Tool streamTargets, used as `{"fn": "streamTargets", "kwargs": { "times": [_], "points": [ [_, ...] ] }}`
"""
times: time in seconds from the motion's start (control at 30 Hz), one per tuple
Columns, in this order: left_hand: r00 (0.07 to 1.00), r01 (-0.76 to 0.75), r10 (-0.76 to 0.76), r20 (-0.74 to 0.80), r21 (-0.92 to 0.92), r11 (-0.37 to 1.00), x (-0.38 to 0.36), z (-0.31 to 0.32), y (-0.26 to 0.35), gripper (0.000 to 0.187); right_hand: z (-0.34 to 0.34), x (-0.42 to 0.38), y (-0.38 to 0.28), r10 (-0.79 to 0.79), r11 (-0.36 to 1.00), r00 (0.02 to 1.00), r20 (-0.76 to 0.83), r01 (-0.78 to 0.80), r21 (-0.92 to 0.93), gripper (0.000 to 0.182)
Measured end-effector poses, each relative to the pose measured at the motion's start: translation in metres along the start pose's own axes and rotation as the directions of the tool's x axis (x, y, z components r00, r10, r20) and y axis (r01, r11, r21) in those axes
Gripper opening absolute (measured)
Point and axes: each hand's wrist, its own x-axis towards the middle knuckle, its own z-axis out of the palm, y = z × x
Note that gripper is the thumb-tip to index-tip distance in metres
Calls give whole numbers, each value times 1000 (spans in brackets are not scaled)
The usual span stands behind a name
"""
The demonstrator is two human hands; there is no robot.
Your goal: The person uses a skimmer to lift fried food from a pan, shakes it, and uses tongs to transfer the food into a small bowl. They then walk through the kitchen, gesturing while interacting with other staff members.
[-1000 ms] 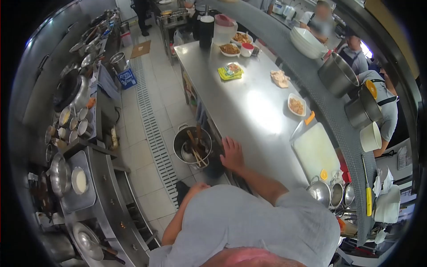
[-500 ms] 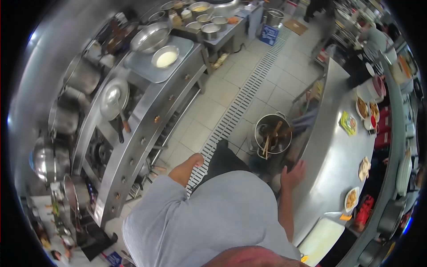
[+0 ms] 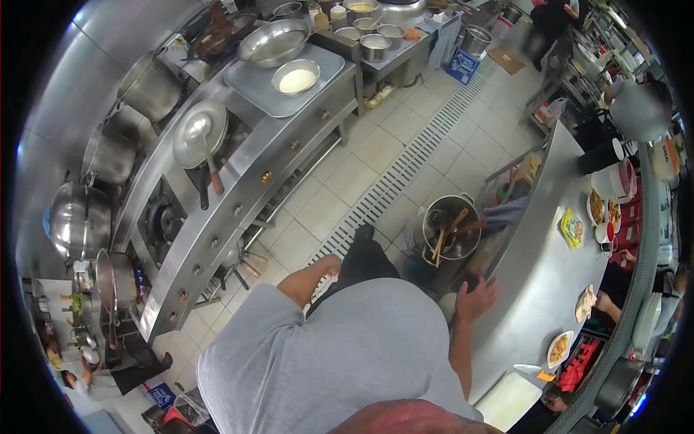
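Observation:
My left hand (image 3: 331, 266) hangs beside my dark trouser leg (image 3: 365, 257), above the floor drain grating (image 3: 390, 170). Its fingers look curled in, and I see nothing in them. At the edge of the steel counter (image 3: 517, 282) is my right hand (image 3: 477, 298), fingers stretched out and apart, holding nothing visible. Just ahead of it on the left, a large metal pot (image 3: 473, 246) stands low down with wooden-handled utensils (image 3: 447, 233) in it. On the counter to the right lie a crumpled pale cloth-like item (image 3: 585, 304) and a white dish of food (image 3: 559, 349).
On my left runs a stove range (image 3: 231, 210) with a lidded pan (image 3: 201, 134), several pots and a tray (image 3: 329, 65) holding bowls. A cutting board (image 3: 510, 401) lies near me. Co-workers stand at the far end (image 3: 553, 29) and right (image 3: 640, 108).
The view has turned slightly, shifting the far stove and floor rightward. My hands keep nearly the same pose. Another person's hand now shows beyond the counter, near the crumpled pale item.

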Motion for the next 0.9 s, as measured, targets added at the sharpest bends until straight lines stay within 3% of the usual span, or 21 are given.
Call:
{"fn": "streamTargets", "kwargs": {
  "times": [0.03,0.1,0.17,0.23,0.3,0.33,0.37,0.4,0.5,0.57,0.6,0.63,0.7,0.8,0.9],
  "points": [
    [999,-5,3,45,47,999,12,-8,2,18,2,1,-1,-1,1000,1000,-3,1,-1,52],
    [1000,6,-6,5,-33,999,15,-20,5,17,0,1,-2,-5,1000,1000,-1,5,-1,51],
    [999,-48,49,-18,62,997,27,-22,5,16,-4,1,-4,-31,1000,1000,-7,31,-2,50],
    [983,-175,182,14,364,915,49,-22,-4,15,-4,1,-3,-37,999,999,-32,36,-18,49],
    [995,-91,95,-15,182,979,78,-18,-3,12,3,2,4,-56,996,996,-71,60,61,49],
    [974,-89,96,-207,39,995,62,-17,-7,14,13,1,15,-108,990,988,-111,118,82,50],
    [966,-140,195,-171,290,947,25,-24,11,14,3,1,9,-76,992,990,-119,87,92,50],
    [930,-332,359,79,598,729,43,-30,3,13,3,1,9,-63,996,992,-111,70,62,48],
    [916,-393,350,197,622,678,4,-44,16,20,-5,0,9,21,995,997,-72,-14,103,46],
    [982,-185,189,6,255,949,-37,-41,29,19,-9,1,6,42,994,997,-58,-35,107,44],
    [981,-179,191,-19,271,946,-25,-41,22,16,-10,2,5,49,993,997,-56,-42,109,44],
    [971,-215,238,-10,392,894,14,-37,-2,15,-11,2,6,52,993,997,-52,-46,111,43],
    [912,-344,393,122,750,565,37,-33,-9,18,-14,2,6,54,991,998,-44,-48,122,42],
    [957,-258,290,26,535,804,25,-40,-20,18,-19,-1,10,32,991,997,-65,-23,133,41],
    [962,-255,273,22,440,861,-1,-43,-12,18,-20,0,12,30,991,997,-72,-21,134,40]
  ]
}}
